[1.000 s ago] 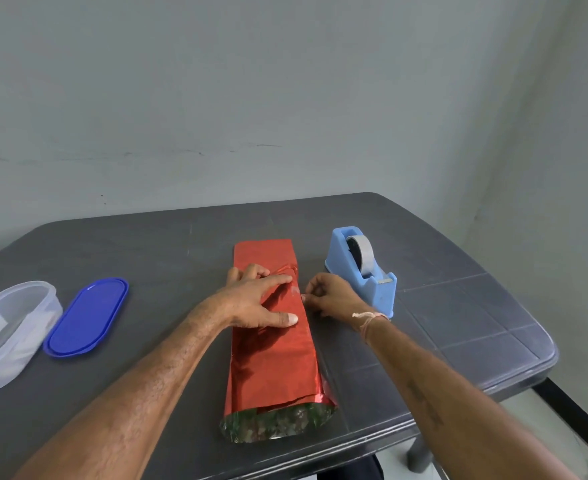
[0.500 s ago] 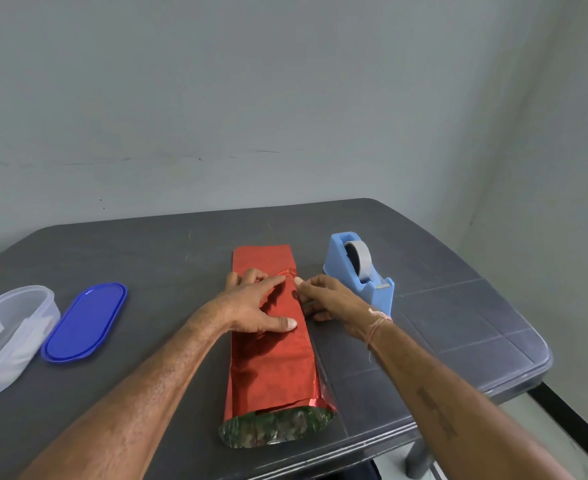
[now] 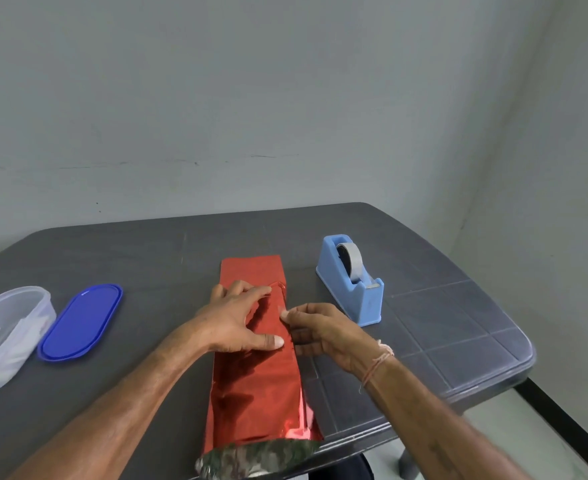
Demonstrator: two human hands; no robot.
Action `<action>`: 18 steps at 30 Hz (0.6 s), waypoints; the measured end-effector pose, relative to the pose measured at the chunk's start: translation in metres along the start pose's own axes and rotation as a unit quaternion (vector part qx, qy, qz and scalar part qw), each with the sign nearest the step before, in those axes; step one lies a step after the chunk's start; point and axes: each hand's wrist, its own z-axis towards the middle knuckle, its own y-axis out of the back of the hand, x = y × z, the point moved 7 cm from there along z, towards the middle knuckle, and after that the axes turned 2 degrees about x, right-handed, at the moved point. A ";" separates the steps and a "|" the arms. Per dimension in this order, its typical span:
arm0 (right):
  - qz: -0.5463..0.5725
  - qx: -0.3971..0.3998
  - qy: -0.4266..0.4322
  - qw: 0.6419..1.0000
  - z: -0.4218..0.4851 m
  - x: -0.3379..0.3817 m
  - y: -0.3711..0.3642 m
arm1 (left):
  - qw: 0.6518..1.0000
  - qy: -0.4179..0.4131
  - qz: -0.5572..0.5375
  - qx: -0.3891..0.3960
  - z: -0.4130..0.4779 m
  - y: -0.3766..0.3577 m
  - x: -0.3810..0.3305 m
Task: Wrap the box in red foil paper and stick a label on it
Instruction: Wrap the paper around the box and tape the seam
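Observation:
The long box wrapped in red foil paper (image 3: 257, 393) lies lengthwise on the dark table (image 3: 441, 323), its near end open and showing the silver inside of the foil. My left hand (image 3: 237, 320) presses flat on top of the foil with the fingers spread, holding the overlap down. At the foil's right top edge, the thumb and forefinger of my right hand (image 3: 323, 330) pinch a small piece of clear tape (image 3: 281, 311). The box itself is hidden under the foil.
A light blue tape dispenser (image 3: 351, 282) stands just right of the box. At the left lie a blue oval lid (image 3: 81, 322) and an open clear container (image 3: 8, 334) with something white inside. The foil's near end overhangs the table's front edge.
My right hand has risen from the table beside the box to the foil's right top edge. My left hand has stayed pressed on the foil.

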 end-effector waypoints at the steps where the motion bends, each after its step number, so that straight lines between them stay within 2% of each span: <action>1: -0.003 0.008 -0.001 1.000 -0.004 -0.001 -0.004 | 1.000 -0.005 0.000 -0.004 -0.007 -0.002 0.001; 5: -0.011 0.001 -0.001 1.000 -0.011 0.001 -0.008 | 1.000 0.006 0.009 -0.016 -0.011 0.007 0.001; 8: -0.031 0.008 -0.021 0.999 -0.015 -0.002 -0.007 | 0.997 0.031 0.067 -0.037 -0.003 0.014 -0.001; 10: -0.066 -0.017 0.014 0.998 -0.020 0.010 -0.003 | 0.994 0.035 0.094 -0.050 0.000 0.017 0.000; 11: -0.098 -0.065 0.056 0.991 -0.022 0.024 0.008 | 0.993 0.035 0.099 -0.052 0.002 0.019 0.001; 12: -0.150 -0.135 0.103 0.974 -0.026 0.041 0.024 | 0.993 0.034 0.102 -0.051 0.003 0.021 0.001; 13: -0.221 -0.224 0.141 0.939 -0.030 0.059 0.044 | 0.993 0.033 0.103 -0.048 0.005 0.023 0.001; 14: -0.302 -0.308 0.162 0.888 -0.036 0.076 0.064 | 0.993 0.032 0.103 -0.043 0.007 0.024 0.000; 15: -0.372 -0.362 0.158 0.840 -0.040 0.089 0.080 | 0.993 0.033 0.105 -0.036 0.008 0.023 0.000; 16: -0.419 -0.387 0.133 0.811 -0.040 0.095 0.095 | 0.993 0.033 0.110 -0.030 0.009 0.022 0.000; 17: -0.441 -0.385 0.094 0.805 -0.038 0.096 0.108 | 0.993 0.034 0.113 -0.028 0.010 0.022 0.000; 18: -0.433 -0.366 0.055 0.822 -0.032 0.093 0.119 | 0.992 0.035 0.115 -0.027 0.010 0.023 0.001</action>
